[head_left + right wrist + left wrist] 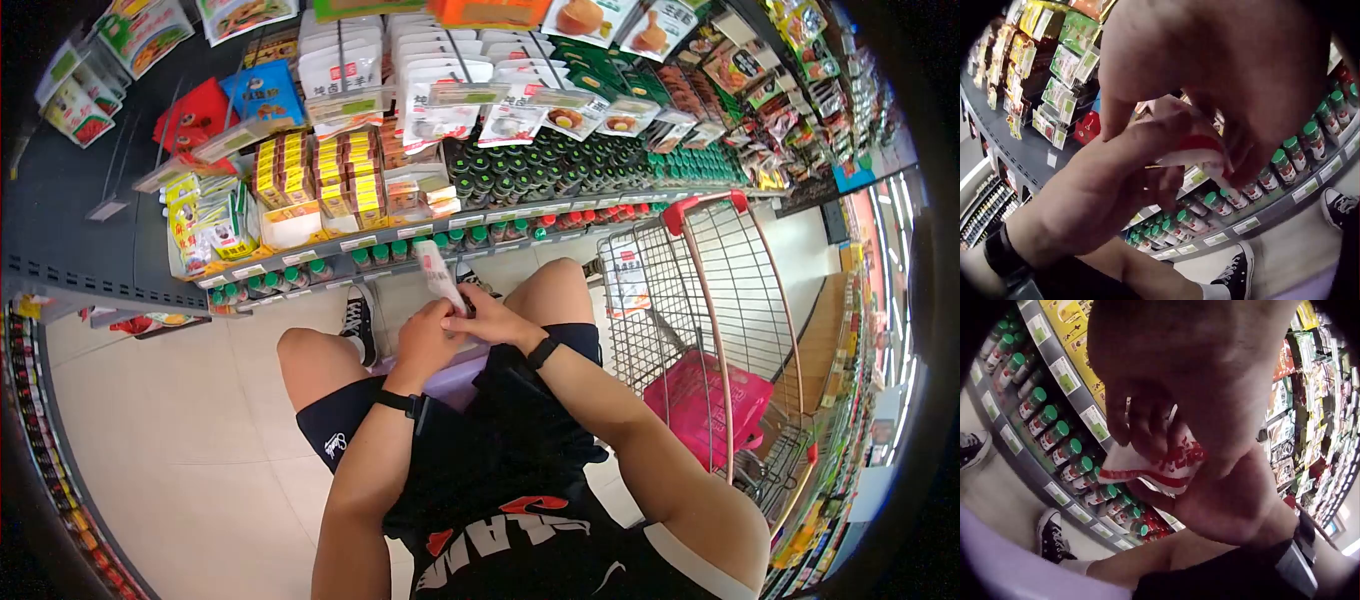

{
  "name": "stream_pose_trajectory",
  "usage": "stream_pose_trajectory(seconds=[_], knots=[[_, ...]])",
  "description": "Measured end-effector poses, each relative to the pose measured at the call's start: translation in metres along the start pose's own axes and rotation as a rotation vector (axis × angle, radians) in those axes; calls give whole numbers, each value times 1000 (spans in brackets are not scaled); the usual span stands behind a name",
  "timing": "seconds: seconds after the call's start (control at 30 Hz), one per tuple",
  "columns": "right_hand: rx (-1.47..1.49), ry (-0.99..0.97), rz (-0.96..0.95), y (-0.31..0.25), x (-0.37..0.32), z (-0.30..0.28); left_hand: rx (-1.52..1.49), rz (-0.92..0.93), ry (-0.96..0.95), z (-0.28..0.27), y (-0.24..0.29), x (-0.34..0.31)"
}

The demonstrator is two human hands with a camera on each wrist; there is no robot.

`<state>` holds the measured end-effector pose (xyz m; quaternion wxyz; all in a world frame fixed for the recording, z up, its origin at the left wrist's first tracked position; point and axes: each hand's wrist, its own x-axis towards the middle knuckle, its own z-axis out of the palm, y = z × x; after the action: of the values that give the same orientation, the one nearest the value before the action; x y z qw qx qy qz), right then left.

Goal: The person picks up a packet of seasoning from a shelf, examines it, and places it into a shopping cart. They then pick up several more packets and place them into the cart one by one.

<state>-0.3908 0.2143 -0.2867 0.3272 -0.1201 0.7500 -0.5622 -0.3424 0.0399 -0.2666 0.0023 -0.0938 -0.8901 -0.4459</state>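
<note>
A white packet with red print (437,272) is held in front of the seated person's lap, its upper end pointing at the shelf. My left hand (422,345) grips its lower end from the left. From the other side my right hand (497,322) pinches the same end, and the two hands touch. In the left wrist view the packet's red-striped edge (1141,475) shows between the fingers, which hide the rest. The right wrist view has the crumpled packet (1200,147) between both hands, with the left thumb lying along it.
Ahead stands a shelf with green-capped jars (475,238), yellow boxes (345,180) and hanging white pouches (440,95). At right is a wire shopping cart (700,290), holding a pink bag (705,405) and a white pouch (627,275). The person sits on a purple stool (455,380).
</note>
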Motion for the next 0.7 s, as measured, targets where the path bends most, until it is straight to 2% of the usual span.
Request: stream_pose_trajectory(seconds=[0.07,0.1,0.2,0.3,0.4,0.43,0.53,0.63,0.7], knots=[[152,-84,-45,-4,1,-2,-114,-28,-40,-3,6,3],[321,-58,5,2,3,-1,-172,-43,-59,-3,9,5],[303,12,8,8,2,-9,-216,-18,-32,2,8,8],[234,157,44,13,3,-15,-259,-201,81,13,-13,13],[321,256,-92,7,3,-15,-234,-264,277,6,-13,19],[305,241,-71,5,2,-18,-285,-341,258,4,-13,19],[321,227,-121,2,-3,-18,-487,-296,173,7,-24,18],[294,125,-153,12,-1,-18,-740,-327,48,9,-21,13],[293,84,-119,12,-2,-18,-745,-338,60,9,-20,11]])
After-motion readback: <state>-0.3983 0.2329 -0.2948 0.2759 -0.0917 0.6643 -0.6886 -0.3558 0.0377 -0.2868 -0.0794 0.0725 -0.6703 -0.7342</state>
